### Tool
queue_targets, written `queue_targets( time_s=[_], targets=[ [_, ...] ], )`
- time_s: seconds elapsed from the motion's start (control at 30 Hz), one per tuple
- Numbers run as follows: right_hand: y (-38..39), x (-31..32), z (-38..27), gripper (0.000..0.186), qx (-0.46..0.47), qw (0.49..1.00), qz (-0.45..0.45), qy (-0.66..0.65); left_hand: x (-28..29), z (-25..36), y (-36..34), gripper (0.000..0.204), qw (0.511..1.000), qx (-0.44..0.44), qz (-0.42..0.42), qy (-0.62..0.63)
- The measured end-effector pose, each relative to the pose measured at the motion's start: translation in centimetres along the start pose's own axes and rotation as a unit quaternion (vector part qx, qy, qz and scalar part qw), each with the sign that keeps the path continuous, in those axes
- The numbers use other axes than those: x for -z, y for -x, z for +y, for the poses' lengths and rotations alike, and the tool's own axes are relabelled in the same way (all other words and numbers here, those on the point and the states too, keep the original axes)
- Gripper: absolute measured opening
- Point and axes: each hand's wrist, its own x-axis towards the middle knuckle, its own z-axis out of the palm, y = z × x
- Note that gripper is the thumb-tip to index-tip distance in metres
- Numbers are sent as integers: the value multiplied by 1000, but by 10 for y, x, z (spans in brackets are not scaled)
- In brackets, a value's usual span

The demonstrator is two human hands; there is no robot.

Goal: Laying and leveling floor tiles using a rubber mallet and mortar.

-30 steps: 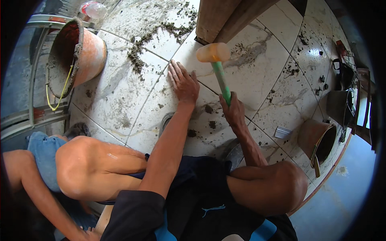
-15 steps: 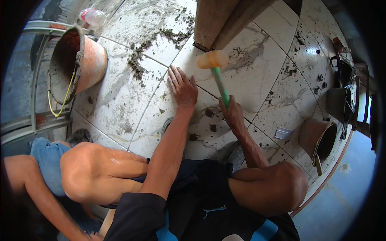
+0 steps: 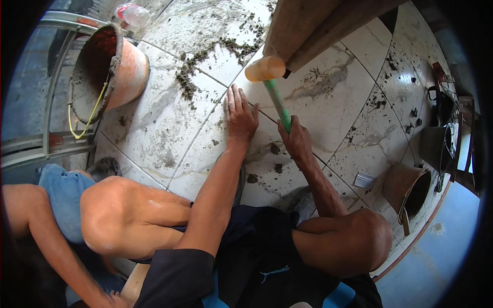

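Floor edges: the white tile floor [image 3: 370, 136] runs out at a metal frame [image 3: 43, 146] on the left and at a blue surface [image 3: 447, 220] on the lower right.
Room to move: crumb-strewn tile stretches from the right hand [image 3: 296, 139] toward the far right; the squatting person's bent knees close in the near side.
Wooden posts: a pair of brown posts [image 3: 318, 25] stands just beyond the mallet [image 3: 272, 90], the nearest thing in its way.
Left side: a mortar-crusted bucket [image 3: 131, 74] tilts there, a clear plastic bottle [image 3: 134, 15] behind it; dark crumbs [image 3: 191, 79] trail across the tiles.
Right side: a reddish bucket [image 3: 398, 182], a dark bucket [image 3: 431, 146] and a small grey piece [image 3: 364, 179].
Co-worker: someone's bare arm [image 3: 56, 241] at lower left.
Left hand: flat, palm down [image 3: 241, 118] on the tile, thumb slightly apart.
Right hand: wrapped round the mallet's green handle.
Mallet: orange head ahead of both hands, nearer the left fingertips; I can't tell whether it touches tile.
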Motion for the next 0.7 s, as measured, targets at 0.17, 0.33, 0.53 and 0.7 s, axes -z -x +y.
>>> queue_targets(
  time_s=[0.17,0.33,0.53,0.7],
  targets=[
    [-6,1,-1,31,-22,998,-23,52,-1,-1,-1,61,1000,7,-7,-6],
    [-5,0,-3,31,-7,996,-51,71,-4,-1,-1,58,1000,17,-1,3],
    [-6,3,-6,30,-20,996,-52,69,-3,-2,-1,61,999,22,-31,12],
    [5,7,-14,29,-24,999,-28,30,3,-2,5,64,999,27,12,18]
  ],
)
